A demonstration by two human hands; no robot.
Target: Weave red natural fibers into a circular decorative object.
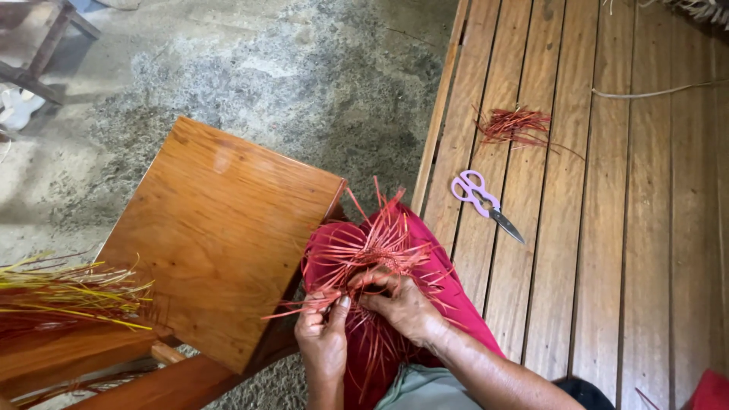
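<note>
You have one red weave (376,254) on your red-clad lap at 6 o'clock, one pair of lilac scissors (484,203) at 2 o'clock on the plank floor (607,250), one bundle of red strips (516,125) past them at 1 o'clock, and one heap of yellow strips (64,292) at 9 o'clock beside one wooden counter (216,228). Your left hand (323,334) rises from below, its grip pinched together on loose weave strands. Your right hand (402,304) angles in from 5 o'clock, fingers curled and clamped on the weave edge.
</note>
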